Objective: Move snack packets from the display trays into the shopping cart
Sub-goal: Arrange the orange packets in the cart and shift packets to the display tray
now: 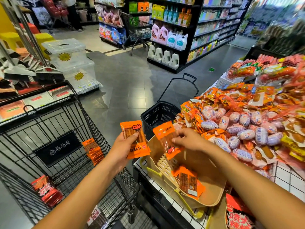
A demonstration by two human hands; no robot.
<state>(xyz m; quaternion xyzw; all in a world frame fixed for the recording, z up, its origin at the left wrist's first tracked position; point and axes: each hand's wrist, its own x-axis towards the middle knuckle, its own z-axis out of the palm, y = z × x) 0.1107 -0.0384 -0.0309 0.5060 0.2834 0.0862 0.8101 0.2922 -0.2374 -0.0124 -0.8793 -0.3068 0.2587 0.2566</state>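
My left hand (125, 142) grips an orange snack packet (137, 147) upright, over the gap between the cart and the display. My right hand (186, 138) pinches a second orange packet (166, 141) above the beige display tray (212, 187), where several more orange packets (189, 182) lie. The black wire shopping cart (49, 129) stands at the left. Inside it lie orange packets (93, 152) against the far wall and red packets (47, 190) near the front.
A black plastic basket (156, 114) with a raised handle stands on the floor beyond the tray. A heap of pink and orange sausage packets (239, 126) covers the display table at the right. Store shelves and another cart (137, 30) line the aisle behind.
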